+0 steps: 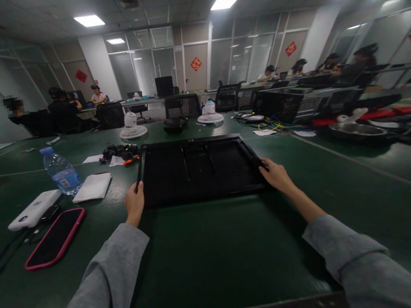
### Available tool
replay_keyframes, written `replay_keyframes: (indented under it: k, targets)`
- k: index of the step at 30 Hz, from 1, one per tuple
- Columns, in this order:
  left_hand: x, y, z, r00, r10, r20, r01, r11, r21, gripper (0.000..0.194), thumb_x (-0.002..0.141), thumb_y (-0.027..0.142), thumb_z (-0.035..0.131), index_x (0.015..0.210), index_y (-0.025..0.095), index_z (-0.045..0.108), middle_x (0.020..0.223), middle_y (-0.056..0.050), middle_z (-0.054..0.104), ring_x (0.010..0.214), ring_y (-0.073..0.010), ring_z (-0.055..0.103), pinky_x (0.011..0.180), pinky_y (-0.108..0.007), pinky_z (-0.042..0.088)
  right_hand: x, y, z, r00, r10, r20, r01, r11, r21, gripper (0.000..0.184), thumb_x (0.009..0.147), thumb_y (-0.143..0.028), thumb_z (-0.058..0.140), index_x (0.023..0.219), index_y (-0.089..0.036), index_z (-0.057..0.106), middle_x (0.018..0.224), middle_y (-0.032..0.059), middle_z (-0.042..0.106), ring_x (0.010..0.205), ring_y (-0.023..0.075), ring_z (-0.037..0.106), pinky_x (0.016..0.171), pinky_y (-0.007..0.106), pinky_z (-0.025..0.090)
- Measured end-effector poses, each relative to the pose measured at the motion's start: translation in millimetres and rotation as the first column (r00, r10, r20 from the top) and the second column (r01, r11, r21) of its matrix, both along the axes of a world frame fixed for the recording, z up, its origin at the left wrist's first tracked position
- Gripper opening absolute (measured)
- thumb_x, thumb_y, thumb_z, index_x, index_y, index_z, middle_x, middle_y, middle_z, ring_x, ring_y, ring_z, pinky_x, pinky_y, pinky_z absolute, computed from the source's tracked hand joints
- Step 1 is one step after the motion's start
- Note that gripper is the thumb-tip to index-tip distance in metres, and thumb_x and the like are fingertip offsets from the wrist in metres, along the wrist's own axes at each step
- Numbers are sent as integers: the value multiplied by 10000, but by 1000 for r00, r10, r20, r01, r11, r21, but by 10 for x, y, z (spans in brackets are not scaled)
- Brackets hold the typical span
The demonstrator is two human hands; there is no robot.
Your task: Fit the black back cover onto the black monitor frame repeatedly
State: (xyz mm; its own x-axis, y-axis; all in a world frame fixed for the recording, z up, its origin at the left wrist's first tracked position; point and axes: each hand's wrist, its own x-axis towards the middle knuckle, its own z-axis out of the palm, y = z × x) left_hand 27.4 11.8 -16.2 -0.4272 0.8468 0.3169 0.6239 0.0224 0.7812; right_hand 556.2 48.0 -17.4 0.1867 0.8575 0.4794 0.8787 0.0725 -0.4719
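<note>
Our left hand (135, 203) and right hand (276, 175) are pinching opposite sides of the black panel (227, 168), our grey-sleeved arms (108, 280) extending forward. Beneath the panel, the green table (222, 256) is spreading; beyond the panel, people (59, 107) are sitting near glass walls (155, 65).
</note>
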Motion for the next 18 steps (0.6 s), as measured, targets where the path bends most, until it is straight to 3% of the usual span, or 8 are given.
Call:
replay_keyframes:
  k: [4, 12, 18]
  targets:
    - [34, -10, 31, 999, 7, -44, -8, 1000, -4, 489, 1004, 468, 441, 1238, 158, 737, 1108, -138, 768, 1037, -306, 699, 887, -382, 498, 28, -19, 21, 999, -36, 2, 36, 999, 15, 508, 911, -302, 497, 1381, -158, 622, 1083, 151, 776, 970, 326, 740, 920, 482, 563]
    - [36, 41, 24, 987, -71, -144, 53, 991, -126, 435, 998, 452, 492, 1174, 162, 763, 1107, -151, 773, 1039, -306, 709, 890, -380, 503, 97, 33, -68, 1000, -14, -4, 14, 1000, -2, 478, 895, -250, 520, 1339, -123, 646, 1117, 177, 765, 1076, 339, 722, 973, 498, 549]
    - [-52, 98, -1, 992, -106, -69, 102, 993, -57, 425, 971, 421, 556, 1235, 138, 733, 1207, -154, 759, 1091, -285, 711, 941, -375, 513, 95, 51, -93, 999, -44, -23, 44, 999, 1, 467, 895, -261, 546, 1327, -129, 662, 1082, 168, 772, 1072, 332, 726, 983, 497, 547]
